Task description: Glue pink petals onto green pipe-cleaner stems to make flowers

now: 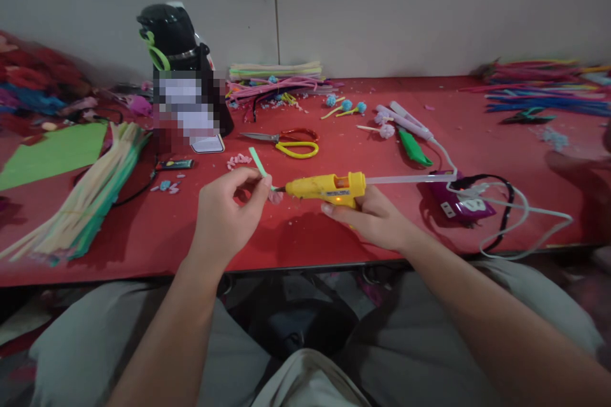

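My left hand (231,213) pinches a short light-green pipe cleaner (258,161) between thumb and fingertips, its free end pointing up and away. Wrapped round the grip of a yellow hot glue gun (319,187) is my right hand (377,216). The gun's dark nozzle reaches the pipe cleaner's lower end, close to my left thumb; whether it touches I cannot tell. A clear glue stick (401,180) sticks out of the gun's back, and a small orange light glows on its body. Small pink pieces (238,160) lie just beyond my left hand.
Yellow-and-red-handled scissors (296,144) lie beyond my hands. At left are a pipe-cleaner bundle (90,197) and a black bottle (172,38). At right sit a purple power block (461,206) with loose cords, a green packet (414,149), and more pipe cleaners (548,98). Small blue pompom-like pieces (346,105) lie behind.
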Tool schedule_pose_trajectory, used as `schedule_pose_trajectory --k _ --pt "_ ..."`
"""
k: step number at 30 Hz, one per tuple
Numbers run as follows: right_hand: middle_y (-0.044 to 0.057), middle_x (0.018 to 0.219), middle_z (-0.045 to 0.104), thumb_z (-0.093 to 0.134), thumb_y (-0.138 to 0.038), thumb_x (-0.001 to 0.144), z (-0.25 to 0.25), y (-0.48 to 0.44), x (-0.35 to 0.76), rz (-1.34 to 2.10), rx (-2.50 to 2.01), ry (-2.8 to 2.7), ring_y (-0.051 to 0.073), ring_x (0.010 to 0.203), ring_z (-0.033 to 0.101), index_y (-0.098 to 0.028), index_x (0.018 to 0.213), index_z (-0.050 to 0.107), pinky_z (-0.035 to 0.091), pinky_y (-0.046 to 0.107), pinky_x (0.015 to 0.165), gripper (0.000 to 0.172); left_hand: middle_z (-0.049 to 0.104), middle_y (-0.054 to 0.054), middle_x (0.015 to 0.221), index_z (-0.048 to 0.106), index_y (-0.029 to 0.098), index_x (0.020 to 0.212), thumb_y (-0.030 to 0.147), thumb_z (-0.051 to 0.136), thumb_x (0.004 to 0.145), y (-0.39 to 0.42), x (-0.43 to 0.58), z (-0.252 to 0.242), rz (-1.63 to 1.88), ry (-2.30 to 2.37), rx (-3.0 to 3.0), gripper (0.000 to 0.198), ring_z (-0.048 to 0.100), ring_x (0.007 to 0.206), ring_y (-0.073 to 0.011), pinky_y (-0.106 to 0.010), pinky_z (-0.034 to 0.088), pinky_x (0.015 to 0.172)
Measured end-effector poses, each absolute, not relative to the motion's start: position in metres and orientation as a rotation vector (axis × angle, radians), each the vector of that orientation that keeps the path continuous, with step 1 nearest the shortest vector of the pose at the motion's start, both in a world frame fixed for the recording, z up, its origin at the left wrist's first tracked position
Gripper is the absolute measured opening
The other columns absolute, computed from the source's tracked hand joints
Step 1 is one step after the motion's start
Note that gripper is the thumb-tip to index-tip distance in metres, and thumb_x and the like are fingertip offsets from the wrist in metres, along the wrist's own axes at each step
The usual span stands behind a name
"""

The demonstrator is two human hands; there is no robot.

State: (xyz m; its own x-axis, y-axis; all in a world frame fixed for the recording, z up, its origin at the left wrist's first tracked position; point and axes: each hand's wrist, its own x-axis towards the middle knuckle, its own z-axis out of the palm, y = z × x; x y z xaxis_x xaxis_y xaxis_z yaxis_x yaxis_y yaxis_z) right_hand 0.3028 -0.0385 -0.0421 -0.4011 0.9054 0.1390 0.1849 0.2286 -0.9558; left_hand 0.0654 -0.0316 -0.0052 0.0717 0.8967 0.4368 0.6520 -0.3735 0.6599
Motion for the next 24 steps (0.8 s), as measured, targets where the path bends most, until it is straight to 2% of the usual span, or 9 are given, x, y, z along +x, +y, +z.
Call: schedule_pose_trajectory --k 7,15,21,24 --pt "0.004 0.095 0.071 0.062 -0.034 0.093 -0.0419 -0.0390 0.3015 1.224 -1.005 -1.764 0.019 0.083 0.063 -0.019 0.109 0.071 0.051 0.030 0.076 0.024 0.068 0.001 0.073 0.068 0.020 0.076 0.025 0.065 0.089 -0.0316 0.0659 -0.0035 1.196 1.574 2.108 0.014 0.059 0.065 -0.0129 -0.026 0.050 0.066" --pt "0.005 0.094 0.072 0.061 -0.033 0.092 -0.0378 -0.0399 0.3013 1.209 -1.013 -1.802 0.021 0.084 0.064 -0.019 0.106 0.072 0.053 0.032 0.077 0.023 0.064 -0.004 0.092 0.073 0.020 0.080 0.029 0.069 0.085 -0.0283 0.0631 -0.0066 1.260 1.623 2.153 0.011 0.057 0.070 -0.0137 -0.029 0.048 0.063" --pt "0.005 0.097 0.073 0.060 -0.033 0.092 -0.0367 -0.0405 0.3026 1.151 -1.018 -1.872 0.021 0.086 0.066 -0.019 0.109 0.072 0.053 0.032 0.077 0.025 0.058 -0.001 0.080 0.072 0.022 0.078 0.030 0.070 0.086 -0.0270 0.0620 -0.0066 1.296 1.678 2.112 0.012 0.049 0.063 -0.0128 -0.030 0.045 0.061" --pt "0.005 0.095 0.074 0.060 -0.036 0.092 -0.0370 -0.0375 0.3099 1.070 -1.111 -1.880 0.022 0.082 0.066 -0.020 0.105 0.072 0.053 0.033 0.074 0.024 0.057 -0.001 0.077 0.071 0.022 0.076 0.029 0.070 0.086 -0.0269 0.0605 -0.0055 1.307 1.671 2.069 0.013 0.051 0.064 -0.0132 -0.030 0.045 0.061"
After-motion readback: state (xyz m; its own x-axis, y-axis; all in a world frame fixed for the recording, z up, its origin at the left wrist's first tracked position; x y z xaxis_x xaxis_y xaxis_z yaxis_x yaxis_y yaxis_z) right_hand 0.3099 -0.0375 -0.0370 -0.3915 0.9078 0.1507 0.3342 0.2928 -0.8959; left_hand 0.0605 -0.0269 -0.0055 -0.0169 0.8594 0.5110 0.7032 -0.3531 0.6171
